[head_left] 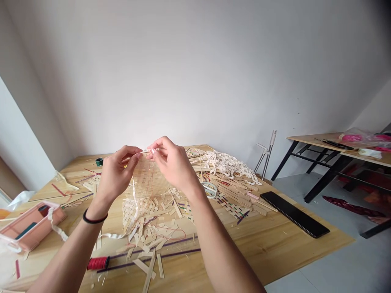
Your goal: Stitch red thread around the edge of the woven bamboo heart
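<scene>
In front of me, above the table, my left hand point(117, 171) pinches a narrow white ribbon point(135, 193) between thumb and fingers. My right hand point(172, 162) is closed on the same ribbon a short way to the right. Below the fingers a thin, see-through woven sheet point(145, 179) hangs, marked by fine red threads. Whether the ribbon is fixed to the sheet's top edge cannot be made out. From the left hand the ribbon drops to the table and trails left toward a pink basket point(33, 232).
Cut strips point(149, 240) litter the table point(244, 252). A red thread spool point(98, 263) lies at front left, a green tape roll point(99, 161) at back left. On the right are a white ribbon heap point(229, 165), a checkered woven piece point(231, 206) and a black slab point(295, 214).
</scene>
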`<control>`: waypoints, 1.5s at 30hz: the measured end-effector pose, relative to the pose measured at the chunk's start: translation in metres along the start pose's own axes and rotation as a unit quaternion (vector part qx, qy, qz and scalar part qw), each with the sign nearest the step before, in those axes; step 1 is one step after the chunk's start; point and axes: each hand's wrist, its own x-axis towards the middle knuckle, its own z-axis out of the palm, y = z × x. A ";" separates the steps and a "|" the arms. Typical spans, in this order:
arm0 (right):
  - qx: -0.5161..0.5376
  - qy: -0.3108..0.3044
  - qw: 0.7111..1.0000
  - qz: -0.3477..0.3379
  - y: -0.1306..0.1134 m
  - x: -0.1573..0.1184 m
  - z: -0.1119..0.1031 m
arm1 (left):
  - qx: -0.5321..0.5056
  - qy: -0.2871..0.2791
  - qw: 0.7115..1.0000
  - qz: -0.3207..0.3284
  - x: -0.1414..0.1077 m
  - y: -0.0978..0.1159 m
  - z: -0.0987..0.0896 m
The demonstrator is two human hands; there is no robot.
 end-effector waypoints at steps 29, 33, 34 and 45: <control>-0.012 0.034 0.997 -0.071 0.001 0.001 0.016 | 0.072 0.032 0.993 -0.082 0.005 0.010 -0.019; -0.059 0.045 0.994 -0.081 0.003 0.002 0.025 | 0.053 0.035 0.993 -0.098 0.006 0.008 -0.017; -0.064 0.045 0.994 -0.078 0.005 0.002 0.027 | 0.047 0.035 0.993 -0.101 0.006 0.009 -0.017; -0.103 0.034 0.992 -0.062 0.010 0.003 0.029 | 0.044 0.030 0.992 -0.116 0.004 0.015 -0.016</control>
